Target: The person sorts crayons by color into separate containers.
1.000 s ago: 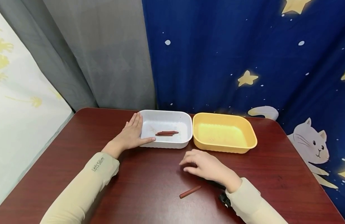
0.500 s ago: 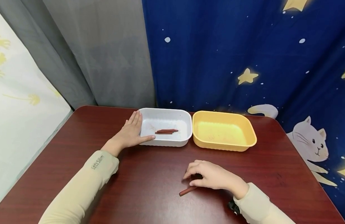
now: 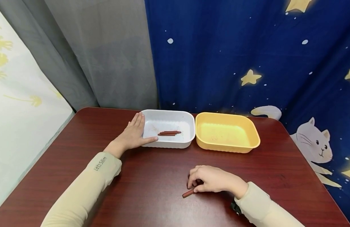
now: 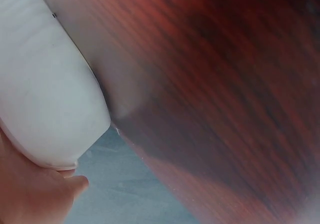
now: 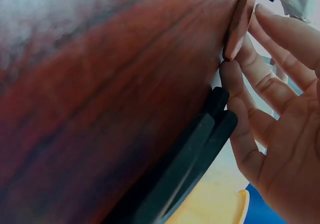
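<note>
My left hand [image 3: 131, 134] rests with straight fingers along the left end of the white plastic tub [image 3: 175, 145], its thumb over the front rim. The left wrist view shows the tub's outer wall [image 4: 55, 89] and part of that hand [image 4: 35, 196]. Inside the tub lie a few reddish-brown sticks [image 3: 167, 133], like crayons. Nearer me, my right hand [image 3: 213, 178] pinches another reddish-brown stick [image 3: 187, 193] low at the table, its far part hidden by the fingers. In the right wrist view, thumb and fingertips meet around this stick [image 5: 241, 22].
A yellow tub [image 3: 228, 148] stands to the right of the white one on the dark red table [image 3: 152, 186]. Curtains [image 3: 197, 56] hang behind. Dark rod-like shapes [image 5: 190, 149] show beside the right hand in its wrist view; I cannot tell what they are.
My right hand has come down and toward me from near the tubs to the loose stick, and its fingers have closed on it. The left hand stays on the white tub.
</note>
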A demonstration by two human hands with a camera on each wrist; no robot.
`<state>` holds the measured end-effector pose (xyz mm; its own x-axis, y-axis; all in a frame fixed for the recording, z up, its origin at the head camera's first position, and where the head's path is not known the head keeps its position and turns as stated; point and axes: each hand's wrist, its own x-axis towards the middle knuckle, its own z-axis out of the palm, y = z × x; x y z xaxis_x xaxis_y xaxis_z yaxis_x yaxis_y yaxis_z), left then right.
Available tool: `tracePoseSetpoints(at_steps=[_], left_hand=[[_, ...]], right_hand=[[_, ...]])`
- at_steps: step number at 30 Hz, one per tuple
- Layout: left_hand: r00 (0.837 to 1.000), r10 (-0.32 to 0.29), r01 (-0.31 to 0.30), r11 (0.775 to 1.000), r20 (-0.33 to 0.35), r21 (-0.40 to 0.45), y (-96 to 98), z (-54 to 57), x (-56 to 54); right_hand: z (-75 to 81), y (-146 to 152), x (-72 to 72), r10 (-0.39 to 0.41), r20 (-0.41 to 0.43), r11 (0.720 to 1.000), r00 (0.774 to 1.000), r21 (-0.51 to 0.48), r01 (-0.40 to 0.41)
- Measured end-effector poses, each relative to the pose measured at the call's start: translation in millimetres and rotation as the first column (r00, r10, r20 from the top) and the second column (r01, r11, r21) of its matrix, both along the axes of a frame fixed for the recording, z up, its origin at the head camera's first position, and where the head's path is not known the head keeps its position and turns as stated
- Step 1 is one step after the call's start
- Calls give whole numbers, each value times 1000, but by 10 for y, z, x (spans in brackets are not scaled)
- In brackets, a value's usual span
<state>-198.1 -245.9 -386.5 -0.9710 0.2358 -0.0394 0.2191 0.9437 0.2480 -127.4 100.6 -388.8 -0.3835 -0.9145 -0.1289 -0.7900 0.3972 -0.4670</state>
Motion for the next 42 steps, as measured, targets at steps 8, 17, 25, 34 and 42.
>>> tracePoseSetpoints(at_steps=[8,17,25,34,42], left_hand=[[1000,4,-4,1000,2,15,-11,-18,11],[1000,11,-11,1000,6,19,-33,-68,28],[1000,11,-11,999,17,33,-21,-71,43],[1000,2,-1,999,-4,33,-1,-54,38],[1000,-4,4,1000,-10,19,-7,-27,1]], right_hand=[[20,-36,32,-19,-22,998,1000,53,20],[22,-47,55,-17,-4,999,1000,33,17],[11,-31,67,-38,21,999,999,-18,39],[37,-34,28,-52,46,995,998,-88,56],[79,-69,-37,-53,73,985,996,-161,64]])
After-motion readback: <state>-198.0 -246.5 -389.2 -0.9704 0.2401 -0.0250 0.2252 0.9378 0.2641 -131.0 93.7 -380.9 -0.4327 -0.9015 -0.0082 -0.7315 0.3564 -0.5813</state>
